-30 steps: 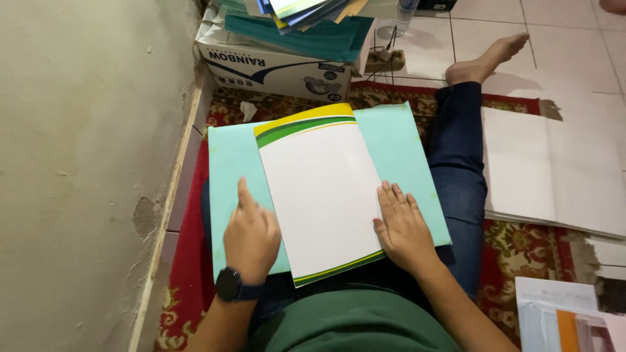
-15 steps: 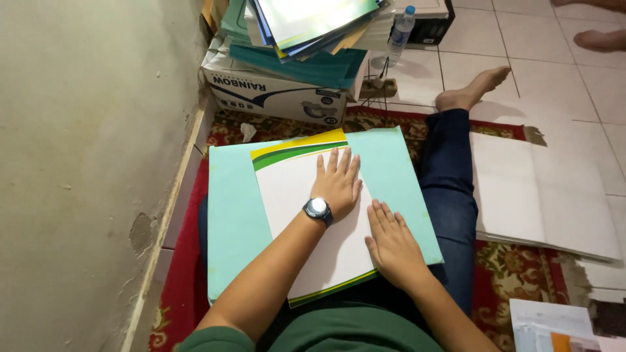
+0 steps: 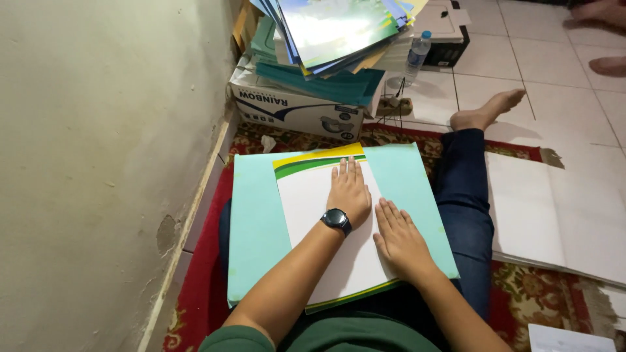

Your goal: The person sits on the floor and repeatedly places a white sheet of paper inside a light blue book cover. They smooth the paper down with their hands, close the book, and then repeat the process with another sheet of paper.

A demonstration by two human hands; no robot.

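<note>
Head view, looking down onto a lap. Left hand (image 3: 349,189) flat, palm down, fingers straight and close together, pressed on the white sheet (image 3: 326,228); black wristwatch (image 3: 336,220) on that wrist. Right hand (image 3: 399,238) flat beside it, fingers spread slightly, also resting on the sheet, gripping nothing. Sheet smooth, rectangular, edged with a yellow and green band at the far end, lying on a pale turquoise folder (image 3: 254,221) across jeans-clad legs. Patterned red rug (image 3: 202,287) beneath. Rough plaster wall (image 3: 98,163) at left. Cardboard box (image 3: 293,111) ahead, topped by a stack of glossy sheets (image 3: 332,32). White boards (image 3: 554,208) on tiled floor at right.
</note>
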